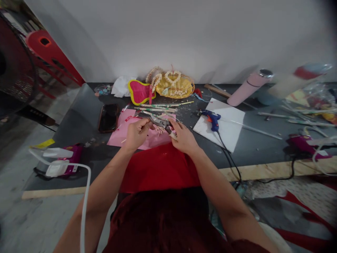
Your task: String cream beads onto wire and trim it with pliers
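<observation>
My right hand (pixel 184 137) is wrapped round the handles of a pair of pruning shears (pixel 160 121), whose metal blades point left toward my other hand. My left hand (pixel 138 133) is closed in a pinch close to the blade tips; what its fingers hold is too small to make out. Beneath both hands lies a pink sheet (pixel 119 131) with small pale cut pieces (pixel 159 130) on it. Several pale sticks with green print (pixel 168 105) lie just beyond the hands. A red cloth (pixel 160 168) covers the near edge and my lap.
Behind stands a yellow woven basket (pixel 188 88) with a beaded heart, beside a pink butterfly-shaped piece (pixel 140 92). A phone (pixel 108 117) lies left. To the right are a blue glue gun (pixel 212 119) on a white board (pixel 235 119), a pink bottle (pixel 249 88) and power strips (pixel 302 146).
</observation>
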A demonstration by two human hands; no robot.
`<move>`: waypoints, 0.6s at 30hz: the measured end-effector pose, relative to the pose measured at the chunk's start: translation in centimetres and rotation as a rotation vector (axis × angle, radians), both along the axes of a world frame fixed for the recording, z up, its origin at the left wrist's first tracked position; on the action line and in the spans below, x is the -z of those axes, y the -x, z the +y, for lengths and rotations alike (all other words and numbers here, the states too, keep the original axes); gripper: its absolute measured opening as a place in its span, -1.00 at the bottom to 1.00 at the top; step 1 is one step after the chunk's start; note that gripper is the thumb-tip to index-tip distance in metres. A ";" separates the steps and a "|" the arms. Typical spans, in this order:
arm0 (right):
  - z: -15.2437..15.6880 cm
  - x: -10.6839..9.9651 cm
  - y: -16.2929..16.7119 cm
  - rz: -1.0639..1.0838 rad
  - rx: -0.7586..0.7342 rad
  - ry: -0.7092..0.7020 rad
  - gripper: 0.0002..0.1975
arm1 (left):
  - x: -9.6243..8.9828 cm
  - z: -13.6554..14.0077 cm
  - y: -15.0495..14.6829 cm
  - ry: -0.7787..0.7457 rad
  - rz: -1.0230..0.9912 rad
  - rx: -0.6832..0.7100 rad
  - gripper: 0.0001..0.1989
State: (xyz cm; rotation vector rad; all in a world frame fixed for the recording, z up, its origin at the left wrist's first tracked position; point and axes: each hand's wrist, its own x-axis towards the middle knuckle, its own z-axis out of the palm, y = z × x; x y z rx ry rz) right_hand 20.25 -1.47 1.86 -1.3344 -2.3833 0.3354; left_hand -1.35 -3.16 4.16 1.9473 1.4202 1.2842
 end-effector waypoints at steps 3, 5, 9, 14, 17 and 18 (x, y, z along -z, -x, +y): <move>-0.3 -0.3 0.2 -0.011 0.014 0.010 -0.35 | -0.2 0.0 -0.1 0.003 -0.029 0.004 -0.74; -0.6 -0.6 0.4 -0.037 0.037 0.016 -0.37 | -0.2 0.0 0.0 -0.001 -0.033 0.001 -0.73; -0.9 -0.8 0.5 -0.076 0.054 0.036 -0.35 | -0.1 0.0 0.0 0.005 -0.019 -0.019 -0.73; -0.6 -0.6 0.4 -0.055 0.042 0.058 -0.33 | 0.2 0.1 -0.1 0.013 -0.021 -0.038 -0.81; -0.3 -0.5 0.2 -0.041 0.023 0.036 -0.32 | 0.3 0.1 -0.1 -0.010 0.005 -0.035 -0.79; -0.2 -0.5 0.2 -0.041 0.012 0.027 -0.32 | 0.2 0.1 -0.1 -0.013 0.022 -0.031 -0.77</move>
